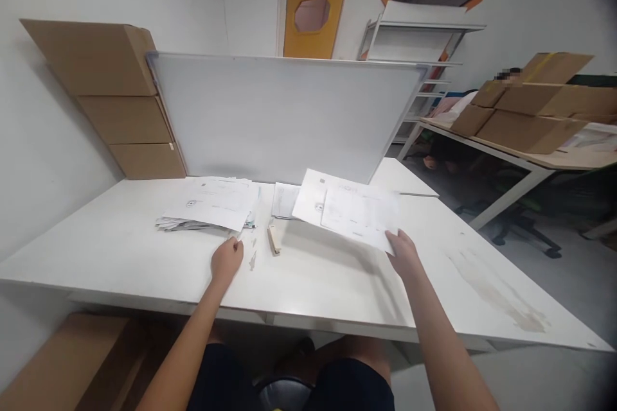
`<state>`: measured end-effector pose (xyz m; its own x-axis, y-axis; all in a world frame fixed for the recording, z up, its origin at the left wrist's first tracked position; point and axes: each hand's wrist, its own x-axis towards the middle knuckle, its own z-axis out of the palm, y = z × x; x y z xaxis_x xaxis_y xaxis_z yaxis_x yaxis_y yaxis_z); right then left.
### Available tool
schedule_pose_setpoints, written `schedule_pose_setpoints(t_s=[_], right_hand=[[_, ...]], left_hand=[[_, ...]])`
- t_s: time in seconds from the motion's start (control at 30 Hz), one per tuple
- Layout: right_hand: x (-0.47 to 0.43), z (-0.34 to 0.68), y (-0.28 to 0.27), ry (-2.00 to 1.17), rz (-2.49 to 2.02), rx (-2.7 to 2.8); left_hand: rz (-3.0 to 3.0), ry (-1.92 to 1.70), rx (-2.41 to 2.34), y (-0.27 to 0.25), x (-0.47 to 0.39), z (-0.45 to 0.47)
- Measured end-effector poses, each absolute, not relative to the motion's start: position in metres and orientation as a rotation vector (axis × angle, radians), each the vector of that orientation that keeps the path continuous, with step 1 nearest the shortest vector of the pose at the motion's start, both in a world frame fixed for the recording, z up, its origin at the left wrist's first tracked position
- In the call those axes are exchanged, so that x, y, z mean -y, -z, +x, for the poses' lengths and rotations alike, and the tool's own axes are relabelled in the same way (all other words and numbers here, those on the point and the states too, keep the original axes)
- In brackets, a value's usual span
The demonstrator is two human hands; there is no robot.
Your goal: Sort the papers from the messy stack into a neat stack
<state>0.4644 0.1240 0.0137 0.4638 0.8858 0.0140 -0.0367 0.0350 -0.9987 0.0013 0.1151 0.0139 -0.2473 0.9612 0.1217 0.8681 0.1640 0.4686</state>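
My right hand grips the near right corner of some printed paper sheets, holding them raised and tilted above the table. A smaller sheet lies over a larger one there. My left hand is closed, its knuckles up, close to the near right corner of a paper stack. Whether its fingers pinch anything is hidden. Between the hands lies a cream stapler on the tabletop. Behind the raised sheets, another small pile of papers is partly covered.
A whiteboard stands upright along the back of the white table. Cardboard boxes are stacked at the back left. To the right, another table holds boxes, with a person partly hidden behind them.
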Motion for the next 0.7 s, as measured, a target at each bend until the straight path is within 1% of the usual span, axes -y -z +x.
schedule_pose_setpoints(t_s=[0.17,0.3,0.5,0.7], right_hand=[[-0.215,0.44,-0.002,-0.737,-1.602,1.0],[-0.255,0.422,0.009,-0.602,-1.802,1.192],[-0.269,0.418,0.014,-0.43,-2.014,1.4],[-0.266,0.427,0.025,-0.367,-2.078,1.395]], left_hand=[[1.852,-0.604,-2.298,-0.01,-0.117,0.005],[2.0,-0.549,-2.347,-0.006,-0.114,0.011],[2.021,-0.465,-2.355,-0.007,-0.112,0.015],[2.019,-0.414,-2.351,-0.005,-0.114,0.016]])
